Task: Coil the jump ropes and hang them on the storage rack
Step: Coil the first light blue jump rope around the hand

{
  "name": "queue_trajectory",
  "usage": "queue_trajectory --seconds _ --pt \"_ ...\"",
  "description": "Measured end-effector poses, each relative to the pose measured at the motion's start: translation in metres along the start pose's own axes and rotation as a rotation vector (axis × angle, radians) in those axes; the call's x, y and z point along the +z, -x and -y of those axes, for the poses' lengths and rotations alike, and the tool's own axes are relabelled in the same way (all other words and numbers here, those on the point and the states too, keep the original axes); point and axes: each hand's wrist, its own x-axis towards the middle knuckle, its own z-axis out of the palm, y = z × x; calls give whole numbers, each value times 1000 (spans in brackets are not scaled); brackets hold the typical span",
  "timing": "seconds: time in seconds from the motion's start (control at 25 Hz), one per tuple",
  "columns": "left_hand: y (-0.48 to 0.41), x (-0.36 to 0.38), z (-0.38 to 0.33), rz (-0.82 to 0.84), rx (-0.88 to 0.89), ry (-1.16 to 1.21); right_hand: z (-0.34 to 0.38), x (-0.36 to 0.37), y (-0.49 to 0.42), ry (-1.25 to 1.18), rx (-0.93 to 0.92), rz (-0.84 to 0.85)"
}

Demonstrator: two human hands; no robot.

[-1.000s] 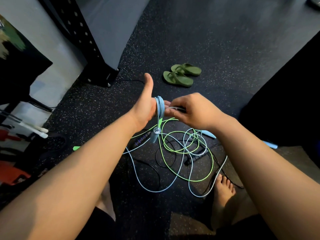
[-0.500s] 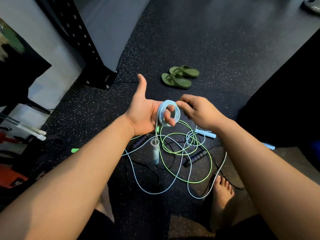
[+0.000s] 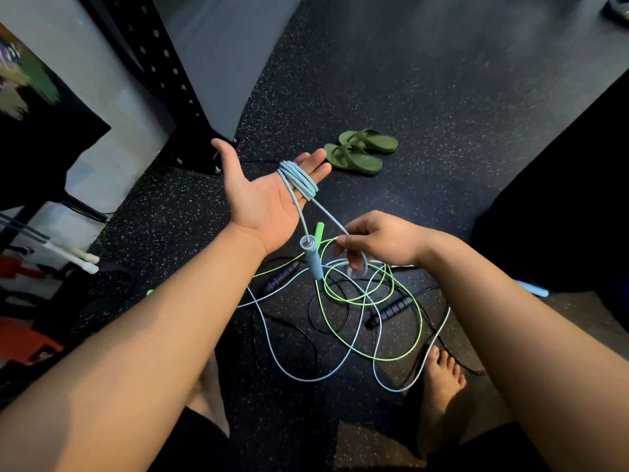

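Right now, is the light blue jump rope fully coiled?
Partly. Loops of the light blue jump rope wrap the fingers of the left hand; the rest runs through the right hand onto the speckled floor.

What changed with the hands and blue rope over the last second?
The left hand turned palm up with fingers straight, the blue rope coil still looped round them. The right hand drew away from the coil toward the person, pinching the cord. The green rope, black rope and sandals stayed put.
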Motion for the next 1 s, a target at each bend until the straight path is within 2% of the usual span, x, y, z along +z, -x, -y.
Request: queue_trajectory --seconds 0.12,0.2,0.32,0.4,0.52,0.64,0.72,0.88,1.0 --pt "-4 1 6 -79 32 -158 12 -1 5 -57 -61 19" --pt "-6 2 10 -132 -11 -381 18 -3 8 -74 -97 7" --pt "-7 0 19 -167 -102 -729 22 -12 13 -226 -149 8" --pt "-5 1 24 -136 -184 -892 22 -16 15 -292 -184 -7" --pt "0 -1 26 62 -370 -1053 19 -18 15 -298 -194 -129" --pt "4 0 29 205 -575 -1046 16 -20 14 -173 -221 -284" --pt "6 6 28 257 -640 -942 13 -22 13 -114 -227 -364" --pt "8 14 19 236 -560 -687 1 -21 6 -99 -157 -449" --pt "7 13 14 124 -435 -424 -13 -17 0 -67 -50 -370"
